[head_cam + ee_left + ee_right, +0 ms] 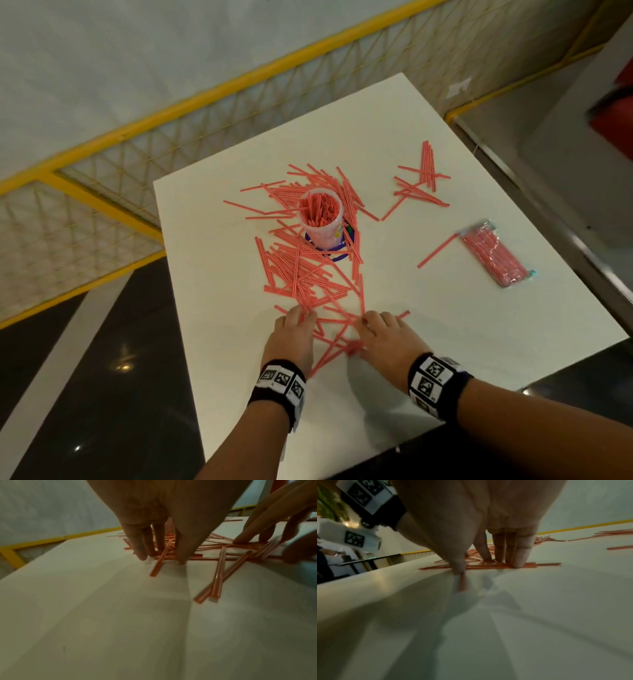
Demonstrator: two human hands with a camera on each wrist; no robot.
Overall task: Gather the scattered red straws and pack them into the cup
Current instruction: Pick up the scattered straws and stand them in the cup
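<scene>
A clear plastic cup (322, 219) stands upright mid-table, partly filled with red straws. Loose red straws (301, 270) lie piled around and in front of it. A smaller cluster of straws (419, 185) lies at the back right, and a single straw (436, 250) lies apart on the right. My left hand (298, 322) (163, 557) presses straight fingertips down on straws (217, 574) at the pile's near edge. My right hand (373, 329) (488, 566) does the same just to the right, its thumb and fingers pinning flat straws (488, 566). Neither hand curls around anything.
A sealed pack of red straws (493, 255) lies near the right edge of the white table (445, 325). A yellow-framed mesh fence (205, 113) runs behind and to the left. Dark floor lies below the table's left and near edges.
</scene>
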